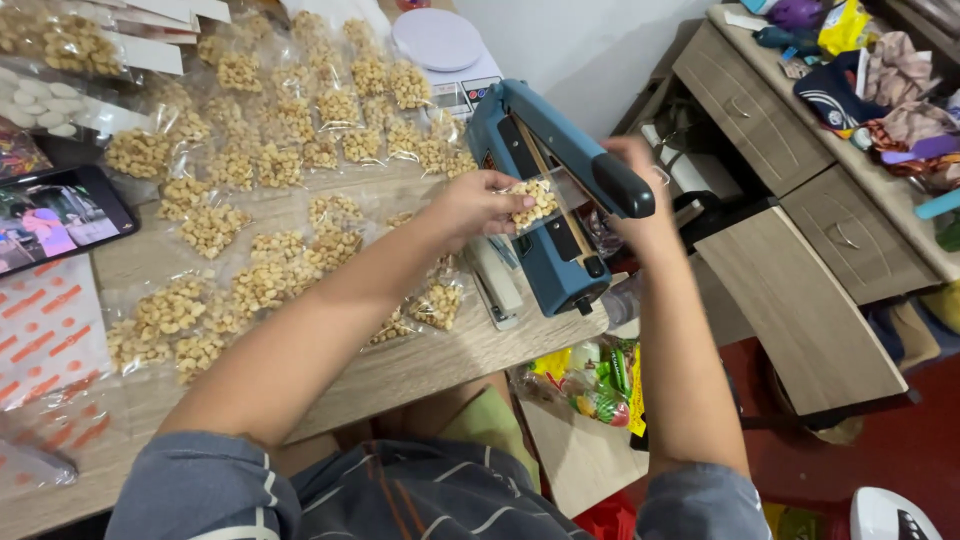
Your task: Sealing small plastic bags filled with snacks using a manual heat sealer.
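My left hand [470, 205] holds a small clear bag of yellow snack pieces [535, 200] over the bar of a blue heat sealer [545, 170], whose black-handled arm [620, 185] is raised. My right hand [645, 190] is behind that arm, at the far edge of the same bag, partly hidden by the handle. Many filled clear bags of the same snack [270, 150] cover the wooden table [420, 370] to the left.
A white kitchen scale [445, 50] stands behind the sealer. A phone with a lit screen [55, 215] and orange-printed sheets [45, 330] lie at the left. A grey stapler [495, 285] lies beside the sealer. Wooden drawers [800, 150] with clutter stand right; a colourful bag [595, 385] sits below.
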